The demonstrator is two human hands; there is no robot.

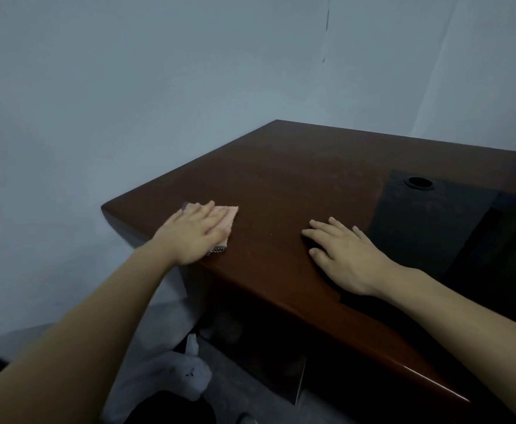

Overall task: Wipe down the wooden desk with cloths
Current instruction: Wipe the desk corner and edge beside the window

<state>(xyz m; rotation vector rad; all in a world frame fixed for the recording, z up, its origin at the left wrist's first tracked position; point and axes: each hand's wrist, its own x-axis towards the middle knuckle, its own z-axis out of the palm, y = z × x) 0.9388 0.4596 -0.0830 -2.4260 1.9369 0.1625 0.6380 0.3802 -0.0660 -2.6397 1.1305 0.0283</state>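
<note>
In front of you, a pale blue-grey wall (128, 87) fills the upper half of the view and meets a second, lighter wall (495, 71) at a corner on your right. A thin dark cord or crack (326, 29) runs down the wall near that corner; which it is cannot be told. Below you, on the grey floor (244, 390), a white plastic bag (186, 371) lies crumpled, its knotted top pointing up. Just in front of the bag, at the bottom edge of your view, sits a black shape (171, 408) too dark to identify.
</note>
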